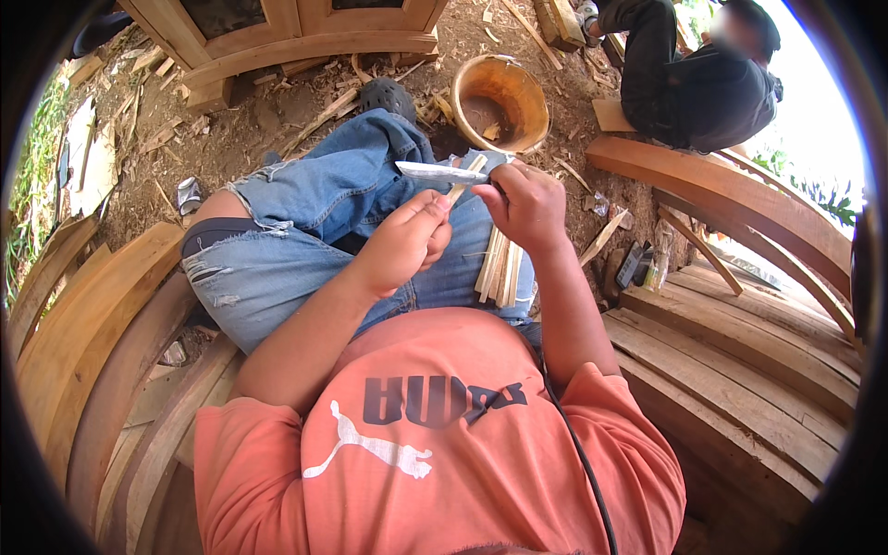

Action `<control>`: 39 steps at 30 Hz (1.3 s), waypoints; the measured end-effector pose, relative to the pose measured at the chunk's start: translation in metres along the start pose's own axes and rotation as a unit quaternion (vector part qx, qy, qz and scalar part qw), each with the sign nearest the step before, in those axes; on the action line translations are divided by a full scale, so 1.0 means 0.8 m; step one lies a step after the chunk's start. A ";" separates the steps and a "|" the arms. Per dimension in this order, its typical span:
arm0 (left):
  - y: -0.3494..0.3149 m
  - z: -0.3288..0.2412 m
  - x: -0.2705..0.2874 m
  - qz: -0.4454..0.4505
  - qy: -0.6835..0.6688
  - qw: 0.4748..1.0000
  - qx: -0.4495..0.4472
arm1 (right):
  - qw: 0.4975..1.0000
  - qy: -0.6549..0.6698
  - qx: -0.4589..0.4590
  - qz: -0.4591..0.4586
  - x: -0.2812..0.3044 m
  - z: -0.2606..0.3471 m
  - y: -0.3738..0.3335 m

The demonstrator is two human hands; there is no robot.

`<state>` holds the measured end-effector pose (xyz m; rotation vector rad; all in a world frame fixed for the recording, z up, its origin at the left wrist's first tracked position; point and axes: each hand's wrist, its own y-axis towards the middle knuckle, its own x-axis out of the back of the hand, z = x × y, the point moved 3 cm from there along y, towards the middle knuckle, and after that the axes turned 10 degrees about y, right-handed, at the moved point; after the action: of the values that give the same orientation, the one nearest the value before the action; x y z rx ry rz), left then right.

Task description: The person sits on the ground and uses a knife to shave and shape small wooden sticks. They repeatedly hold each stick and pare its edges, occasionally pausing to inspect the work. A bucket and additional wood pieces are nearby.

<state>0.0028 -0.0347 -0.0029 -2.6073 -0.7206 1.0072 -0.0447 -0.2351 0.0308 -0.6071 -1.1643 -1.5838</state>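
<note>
My left hand (pixel 407 242) is closed around a thin pale wooden stick (pixel 456 191) that points up and away from me. In my right hand (pixel 525 205) is a knife (pixel 435 173), its broad light blade reaching left across the stick near the stick's upper end. The blade touches or crosses over the stick; I cannot tell how deep it sits. A small bundle of similar split sticks (pixel 500 268) lies on my right thigh, just below the right hand. The knife's handle is mostly hidden in my fingers.
A yellowish bucket (pixel 532 102) stands on the shaving-strewn ground ahead. Curved wooden beams (pixel 102 342) lie at left, and another curved beam (pixel 731 185) at right above stacked planks (pixel 731 370). A wooden frame (pixel 314 46) stands far left. Another person (pixel 694 92) sits at far right.
</note>
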 end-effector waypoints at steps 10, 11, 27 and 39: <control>0.003 0.004 0.010 -0.010 0.017 1.000 -0.020 | 0.918 0.116 -0.363 -0.111 0.094 -0.147 -0.028; 0.003 0.003 0.010 -0.011 0.006 1.000 -0.020 | 0.922 0.167 -0.338 -0.081 0.074 -0.116 -0.026; -0.001 0.003 0.003 0.021 -0.093 0.995 0.032 | 0.975 0.147 -0.154 0.063 -0.024 0.049 -0.020; -0.006 0.002 0.004 0.035 -0.127 0.991 0.040 | 0.979 0.095 -0.172 0.049 -0.006 0.031 -0.005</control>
<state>0.0019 -0.0289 -0.0041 -2.4778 -0.6326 1.3766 -0.0509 -0.2106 0.0357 -0.7078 -0.7125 -1.7302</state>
